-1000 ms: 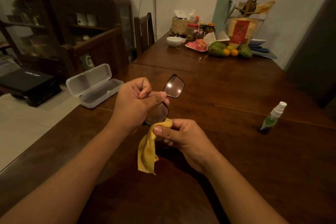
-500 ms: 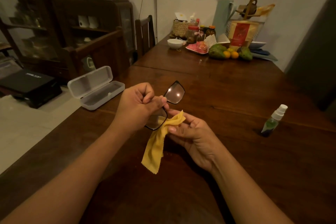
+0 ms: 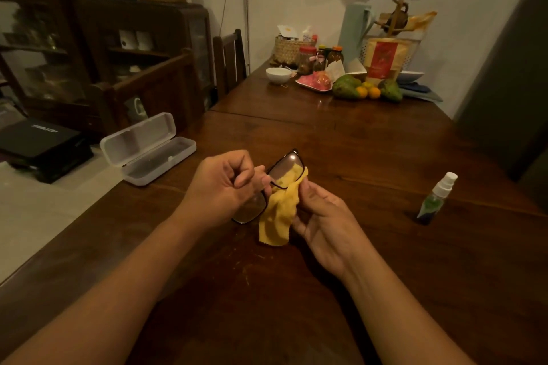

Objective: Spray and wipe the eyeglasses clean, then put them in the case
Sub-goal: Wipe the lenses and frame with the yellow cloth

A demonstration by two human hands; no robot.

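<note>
Dark-framed eyeglasses are held above the wooden table, pinched at the bridge by my left hand. My right hand presses a yellow cloth against the far lens from behind; the cloth's loose end hangs down toward the table. The near lens shows below my left fingers. A clear, empty eyeglass case lies with its lid up at the table's left edge. A small spray bottle with a white nozzle and dark liquid stands to the right.
At the table's far end stand a white bowl, jars, a woven basket, a plate, fruit and a thermos. A chair and a wooden bench sit along the left side. A black box lies on the floor.
My right hand has carried the yellow cloth from the near lens up to the far lens and now wraps it around that lens. The glasses have tilted slightly.
</note>
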